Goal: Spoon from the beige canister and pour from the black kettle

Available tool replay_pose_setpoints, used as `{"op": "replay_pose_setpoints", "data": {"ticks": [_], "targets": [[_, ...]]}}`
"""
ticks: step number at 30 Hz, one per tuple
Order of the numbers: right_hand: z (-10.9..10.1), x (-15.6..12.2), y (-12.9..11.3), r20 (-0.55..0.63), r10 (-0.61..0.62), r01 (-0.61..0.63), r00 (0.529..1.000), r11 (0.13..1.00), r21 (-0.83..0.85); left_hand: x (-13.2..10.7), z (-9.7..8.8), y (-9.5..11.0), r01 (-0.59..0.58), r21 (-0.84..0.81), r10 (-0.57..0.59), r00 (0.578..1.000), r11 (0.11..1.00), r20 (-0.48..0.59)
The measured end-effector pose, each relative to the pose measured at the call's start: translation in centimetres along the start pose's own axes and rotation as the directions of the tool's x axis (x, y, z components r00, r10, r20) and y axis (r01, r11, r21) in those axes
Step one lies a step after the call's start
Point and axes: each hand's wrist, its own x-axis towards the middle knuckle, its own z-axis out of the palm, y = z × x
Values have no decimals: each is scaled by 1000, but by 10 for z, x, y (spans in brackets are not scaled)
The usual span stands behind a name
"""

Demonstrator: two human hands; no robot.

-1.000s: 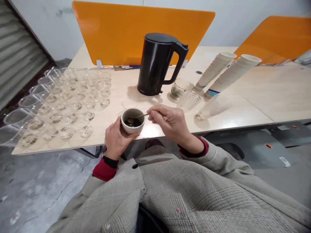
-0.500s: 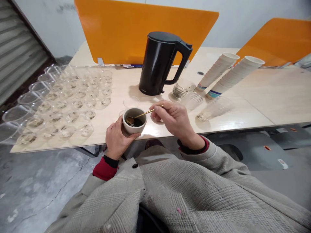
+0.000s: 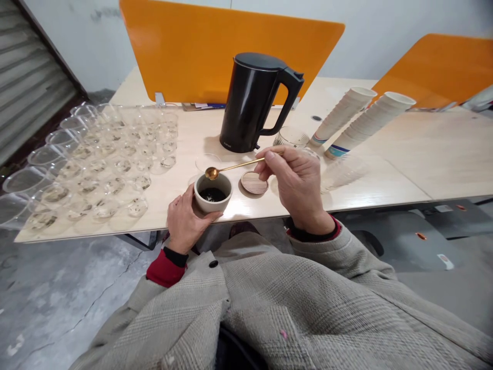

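Observation:
My left hand (image 3: 187,218) is wrapped round the near left side of a small pale cup (image 3: 210,206), which holds something dark. In a pinch, my right hand (image 3: 295,180) holds the thin handle of a gold spoon (image 3: 212,172). The spoon's bowl hangs just above the cup's far rim, and I cannot make out whether anything is in it. On the table right of the cup lies a round wooden lid or coaster (image 3: 254,183), below the spoon's handle. A clear round rim (image 3: 208,162) shows behind the cup.
A black electric kettle (image 3: 248,108) stands behind my hands. Rows of clear plastic cups (image 3: 98,167) with dark bits in their bottoms fill the table's left. To the right are a ribbed glass (image 3: 290,136), stacked paper cups (image 3: 372,123) and stacked clear cups (image 3: 342,172). Orange dividers (image 3: 181,51) stand behind.
My right hand has lifted the spoon out of the cup and moved right, uncovering the round wooden piece. My left hand stays on the cup.

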Motion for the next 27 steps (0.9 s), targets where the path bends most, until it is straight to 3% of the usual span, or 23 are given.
{"op": "replay_pose_setpoints", "data": {"ticks": [6,8,11,14,22,27], "targets": [[5,9,2,-131,-177,162,975,980,-114,0,-3,3,-14,-17,14,999,1000,38],[13,9,14,-83,-243,227,966,960,-166,1,-4,3,-13,-17,13,999,1000,38],[26,11,34,92,-294,307,952,924,-227,1,-3,3,-13,-20,14,999,1000,45],[32,14,43,123,-276,299,953,921,-251,1,-2,1,-17,-12,18,999,1000,39],[22,17,32,-38,-222,216,974,969,-121,2,-2,1,-14,-12,14,1000,1000,27],[-22,31,31,-280,-220,200,935,975,-98,2,-1,-1,-6,2,6,1000,1000,7]]}}
